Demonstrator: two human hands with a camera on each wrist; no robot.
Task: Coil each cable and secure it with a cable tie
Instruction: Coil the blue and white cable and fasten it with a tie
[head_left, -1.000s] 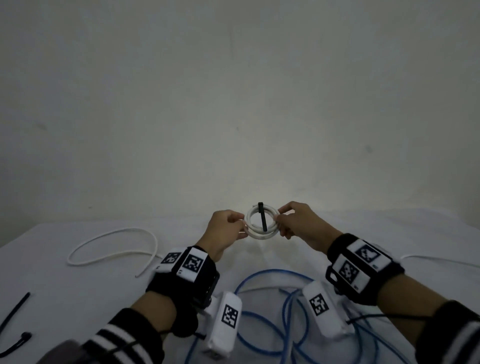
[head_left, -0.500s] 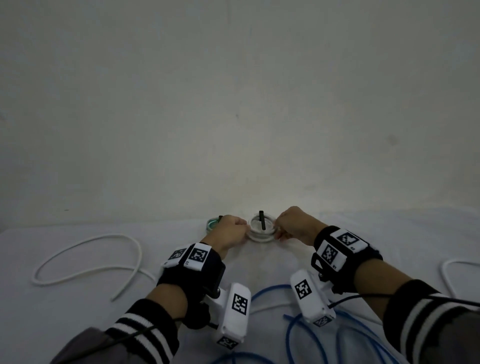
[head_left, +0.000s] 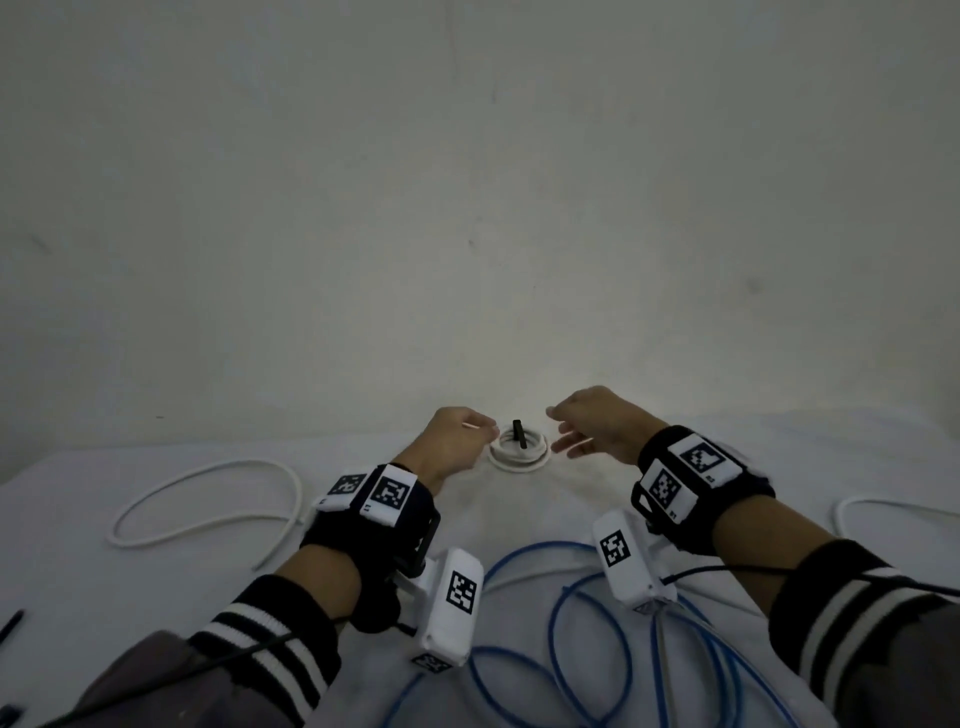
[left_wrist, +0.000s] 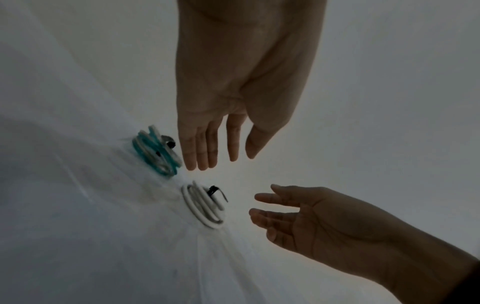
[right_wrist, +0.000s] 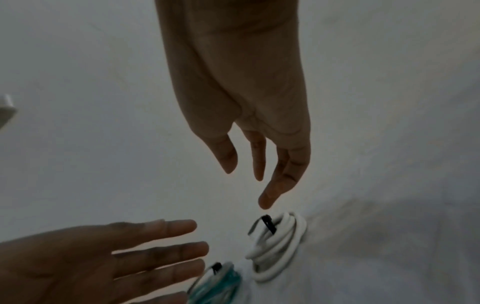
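Both hands released one white coil (two coils tied).

White cloth-covered table, plain pale wall behind it, faint dark marks on the wall.

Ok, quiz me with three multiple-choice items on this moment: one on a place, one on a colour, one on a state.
1. The small white coiled cable lies:
A. on the table between both hands
B. in the left hand
C. on the blue cable

2. The coil beside it is:
A. red
B. teal
C. yellow

3. Both hands are:
A. open
B. gripping the coil
C. fists

Answers: A, the coil sits on the cloth between the left hand and right hand; B, the left wrist view shows teal loops; A, the fingers are spread and touch nothing.
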